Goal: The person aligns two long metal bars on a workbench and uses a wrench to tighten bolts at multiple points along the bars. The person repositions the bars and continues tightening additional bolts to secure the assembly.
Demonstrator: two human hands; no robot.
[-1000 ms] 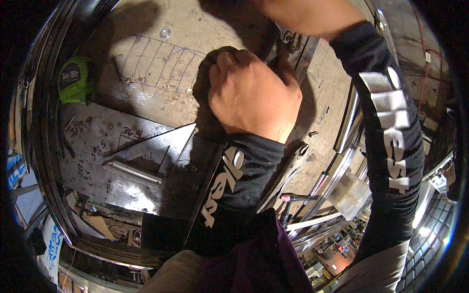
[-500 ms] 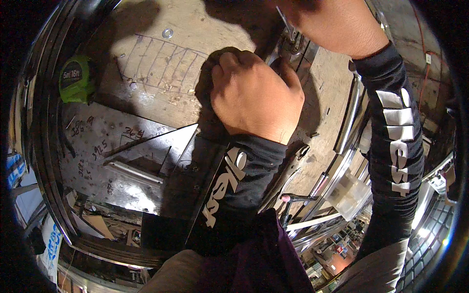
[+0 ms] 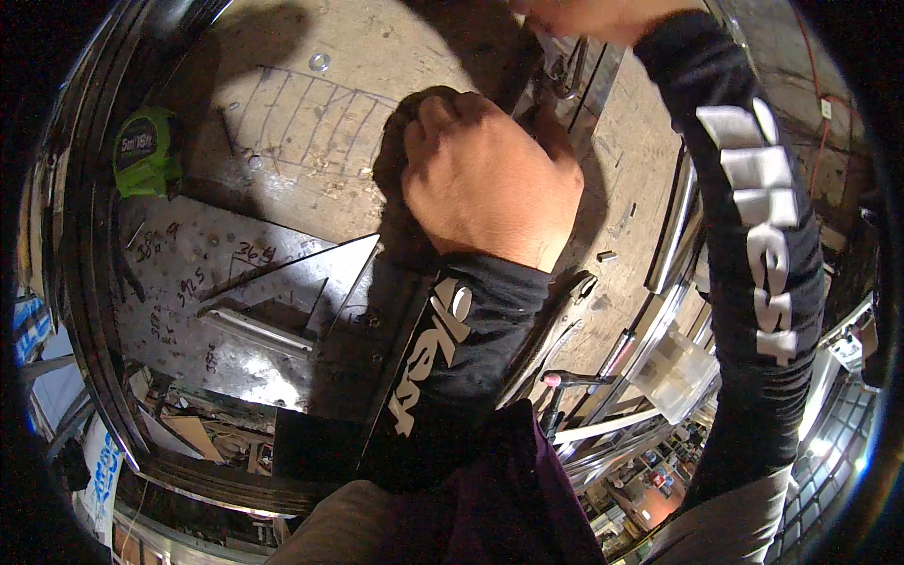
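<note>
My left hand (image 3: pixel 494 184) rests knuckles up over the wooden board (image 3: pixel 367 66), its fingers curled under. Whatever they grip is hidden beneath the hand. Its thumb lies close to a metal bar (image 3: pixel 595 89) with a shiny metal fitting (image 3: pixel 563 71). At the top edge, my right hand (image 3: pixel 598 17) reaches over this bar; its fingers are blurred and partly cut off, so their hold does not show. Both forearms wear black sleeves.
A green tape measure (image 3: pixel 148 153) lies at the left. Nearer is a marked metal plate (image 3: pixel 179 311) bearing a triangular metal piece (image 3: pixel 348 259) and a short metal strip (image 3: pixel 259 330). A washer (image 3: pixel 320 62) sits on the board. Metal lengths (image 3: pixel 676 226) run along the right.
My right hand has moved up and to the left, partly out of the picture, uncovering more of the metal fitting. The left hand has stayed almost in place.
</note>
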